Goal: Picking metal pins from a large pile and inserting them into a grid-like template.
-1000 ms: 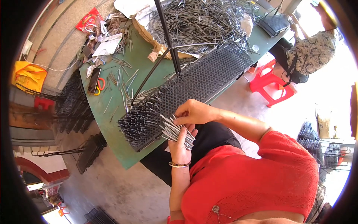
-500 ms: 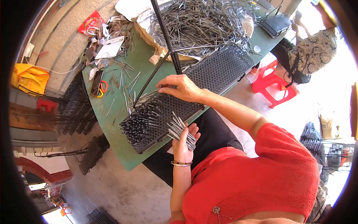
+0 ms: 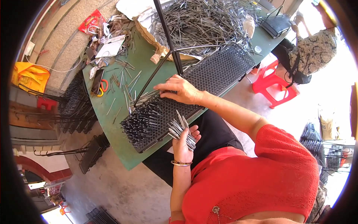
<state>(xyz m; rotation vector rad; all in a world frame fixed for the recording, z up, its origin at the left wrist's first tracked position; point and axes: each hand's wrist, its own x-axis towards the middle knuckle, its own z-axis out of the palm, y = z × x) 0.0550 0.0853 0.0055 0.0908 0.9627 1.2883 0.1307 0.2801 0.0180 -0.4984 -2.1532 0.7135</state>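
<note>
My left hand (image 3: 182, 145), palm up in front of the rack, is closed around a loose bundle of thin grey metal rods (image 3: 178, 127). Some of their ends fan out past the thumb. Over the black perforated rack (image 3: 220, 72) is my right hand (image 3: 181, 90), its thumb and fingertips pinched together near the far long edge. Whatever lies between those fingertips is too small to make out. At the rack's left end, many rods with dark tips stand upright in the holes (image 3: 141, 121). Bare holes show from the middle to the right end.
A big heap of rods (image 3: 201, 26) lies on sheeting behind the rack. Black frame bars (image 3: 164, 26) rise from the rack. Loose rods, a phone (image 3: 97, 82) and scissors (image 3: 103, 87) lie on the green table (image 3: 115, 138). Another person (image 3: 313, 52) is near a red stool (image 3: 274, 82).
My right hand has shifted slightly, its fingertips lower over the rack's far edge. In my left hand the rods have spread a little, with a couple poking up higher.
</note>
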